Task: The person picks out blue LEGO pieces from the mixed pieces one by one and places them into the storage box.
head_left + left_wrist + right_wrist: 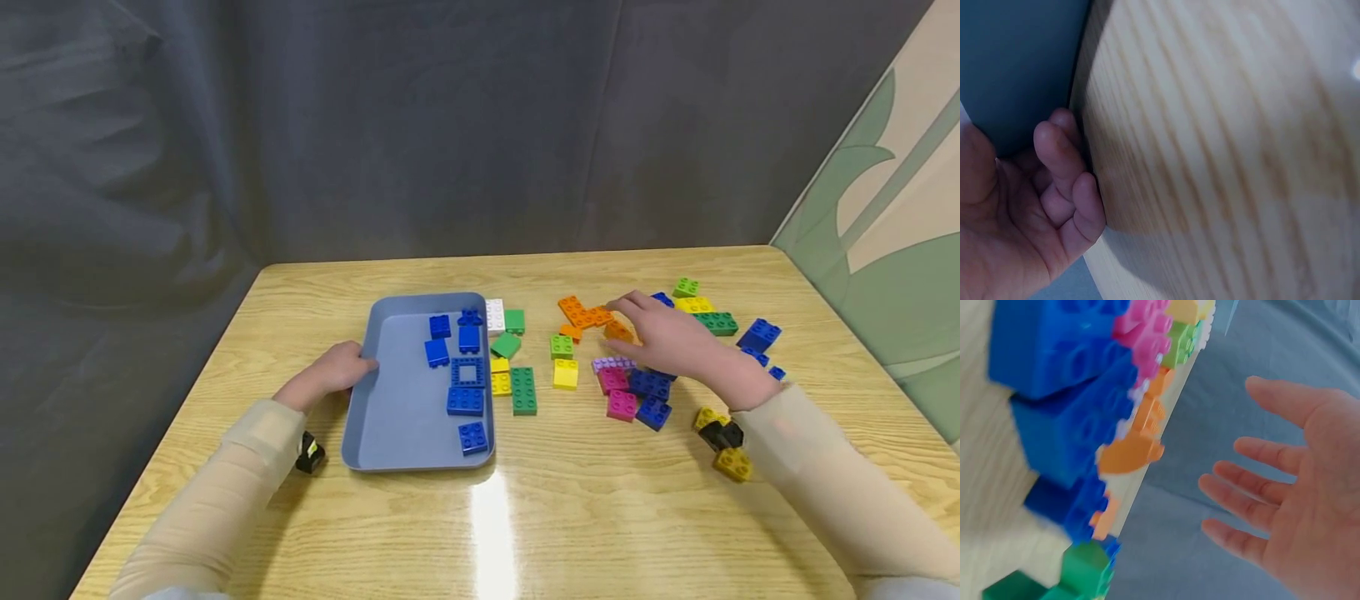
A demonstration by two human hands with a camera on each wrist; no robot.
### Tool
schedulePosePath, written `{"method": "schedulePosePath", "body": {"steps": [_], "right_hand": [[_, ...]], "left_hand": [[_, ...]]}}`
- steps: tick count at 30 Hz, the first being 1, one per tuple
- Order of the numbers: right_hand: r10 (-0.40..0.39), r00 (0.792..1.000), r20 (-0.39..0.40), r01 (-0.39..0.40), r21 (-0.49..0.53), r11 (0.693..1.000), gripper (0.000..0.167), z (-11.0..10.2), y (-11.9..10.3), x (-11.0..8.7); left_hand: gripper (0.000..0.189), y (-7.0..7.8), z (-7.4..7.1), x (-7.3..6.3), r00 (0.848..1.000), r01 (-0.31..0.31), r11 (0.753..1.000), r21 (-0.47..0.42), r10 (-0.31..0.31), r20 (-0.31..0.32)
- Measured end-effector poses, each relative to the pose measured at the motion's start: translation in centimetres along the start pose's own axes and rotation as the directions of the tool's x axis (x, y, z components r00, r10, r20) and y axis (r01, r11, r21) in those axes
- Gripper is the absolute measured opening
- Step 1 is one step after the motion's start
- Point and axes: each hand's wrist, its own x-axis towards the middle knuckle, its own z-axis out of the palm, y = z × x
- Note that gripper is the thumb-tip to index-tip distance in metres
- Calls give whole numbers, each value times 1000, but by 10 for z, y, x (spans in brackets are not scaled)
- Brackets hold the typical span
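Right hand [1313, 497], fingers [1235, 500] outstretched, near orange bricks [1127, 455] and blue bricks [1072, 434]

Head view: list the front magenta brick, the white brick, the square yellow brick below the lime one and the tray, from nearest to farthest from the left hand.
1. Tray: its left rim is at the left hand.
2. White brick: beside the tray's right rim.
3. Square yellow brick: farther right.
4. Front magenta brick: rightmost of the four.

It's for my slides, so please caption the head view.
The left hand holds a tray of blue bricks while the right hand hovers over loose multicoloured bricks on a wooden table.
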Motion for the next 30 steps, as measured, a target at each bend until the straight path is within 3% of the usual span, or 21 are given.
{"method": "schedulePosePath", "body": {"steps": [7, 14, 21, 30], "right_hand": [[100, 994, 50, -101, 33, 994, 58, 0, 20, -20], [146, 985, 94, -151, 49, 987, 61, 7, 37, -36], [144, 984, 107, -152, 72, 986, 58, 14, 46, -47], [127, 983, 133, -140, 89, 986, 52, 19, 49, -45]], "left_hand": [[28, -1, 0, 1, 1000, -12, 1000, -14, 12, 6], [27, -1, -1, 0, 1000, -11, 1000, -24, 11, 8], [28, -1, -2, 0, 1000, -7, 1000, -24, 7, 7], [28, 1, -1, -2, 1000, 3, 999, -36, -3, 13]]}}
